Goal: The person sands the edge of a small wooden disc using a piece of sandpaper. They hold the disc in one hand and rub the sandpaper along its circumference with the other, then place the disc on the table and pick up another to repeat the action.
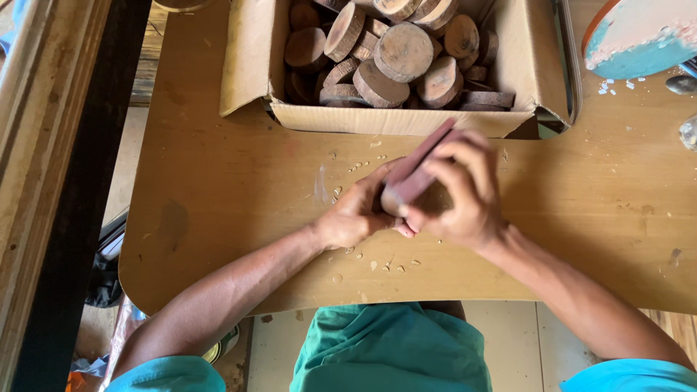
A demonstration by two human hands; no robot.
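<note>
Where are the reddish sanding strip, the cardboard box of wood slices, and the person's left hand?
reddish sanding strip (pixel 425 163): head view, its flat middle.
cardboard box (pixel 392 121): head view, front wall.
left hand (pixel 352 218): head view, back of the hand.

Soft even daylight, motion-blurred centre.

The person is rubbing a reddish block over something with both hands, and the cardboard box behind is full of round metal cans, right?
Not quite. The cardboard box holds round wooden slices, not metal cans. The rest fits: in the head view the right hand grips the reddish block, and the left hand holds something beneath it, mostly hidden.
</note>
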